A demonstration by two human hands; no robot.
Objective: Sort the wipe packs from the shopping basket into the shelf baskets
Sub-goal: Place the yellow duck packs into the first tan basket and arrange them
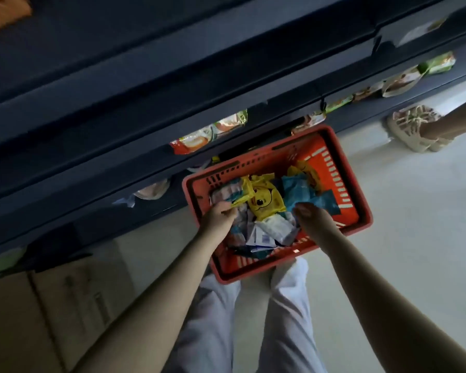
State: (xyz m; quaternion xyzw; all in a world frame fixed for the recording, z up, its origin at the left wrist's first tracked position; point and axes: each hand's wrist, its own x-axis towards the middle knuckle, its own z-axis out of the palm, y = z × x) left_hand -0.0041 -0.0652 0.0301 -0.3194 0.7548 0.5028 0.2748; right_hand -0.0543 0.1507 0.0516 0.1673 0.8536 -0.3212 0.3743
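Observation:
A red shopping basket (331, 146) stands on the floor in front of my legs, holding several wipe packs. A yellow pack with a cartoon face (264, 201) lies in its middle, blue packs (299, 192) to the right, white and pale packs (269, 232) nearer me. My left hand (221, 215) reaches into the basket's left side, fingers curled on a pale pink and blue pack (226, 193). My right hand (310, 214) is down among the blue packs, fingers curled over one; the grip itself is hidden.
Dark blue shelves (172, 84) run diagonally behind the basket, with food packets (207, 133) sticking out from them. Cardboard boxes (51, 305) sit at lower left. Another person's sandalled feet (412, 127) stand at upper right on the pale floor.

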